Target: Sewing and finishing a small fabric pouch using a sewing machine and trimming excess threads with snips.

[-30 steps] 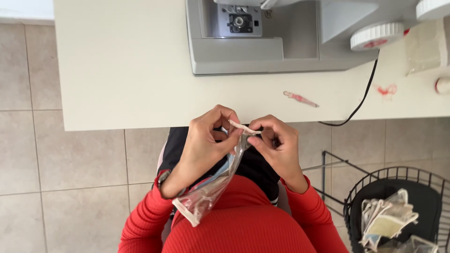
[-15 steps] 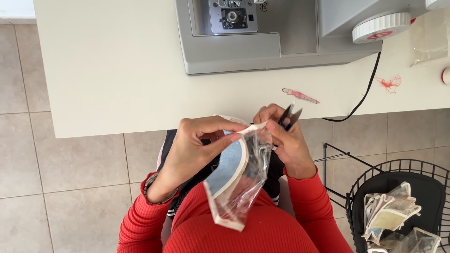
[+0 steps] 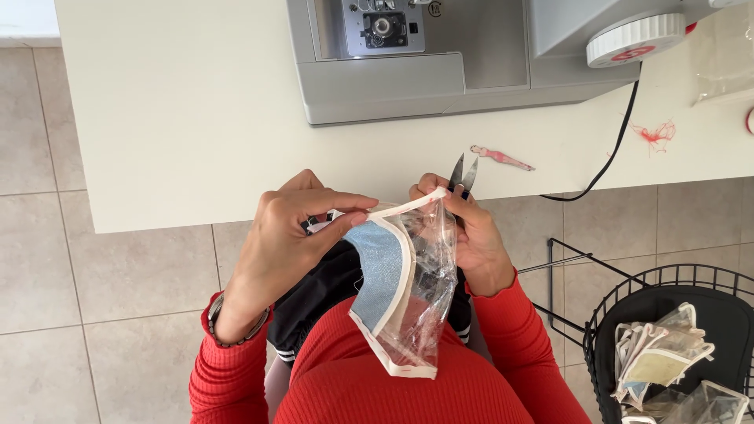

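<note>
The person's left hand (image 3: pixel 287 235) is closed in a pinch, thumb and forefinger gripping the white-bound upper edge of a clear plastic pouch with a light blue fabric panel and white binding tape (image 3: pixel 400 294). The pouch hangs from that edge down over the lap, in front of the red long-sleeved top (image 3: pixel 408 385), just below the near edge of the white table (image 3: pixel 181 118). The right hand (image 3: pixel 467 235) holds the same bound edge at its right end, fingers curled, and also grips a pair of small metal thread snips (image 3: pixel 463 173), whose two blades point up and away with a narrow gap between them, their tips over the table edge. A bracelet (image 3: pixel 236 334) sits on the left wrist. On the table stands a grey sewing machine (image 3: pixel 440 63) with a white handwheel (image 3: pixel 636 39) at its right; a black cable (image 3: pixel 613 157) runs from that side down over the table edge. A thin pink tool (image 3: pixel 503 159) lies on the table just beyond the snips, and a tuft of red thread (image 3: pixel 656 133) lies farther right. At the lower right, a black wire basket (image 3: pixel 675 283) on the tiled floor (image 3: pixel 94 314) contains more pouches (image 3: pixel 667 353) of the same kind.
</note>
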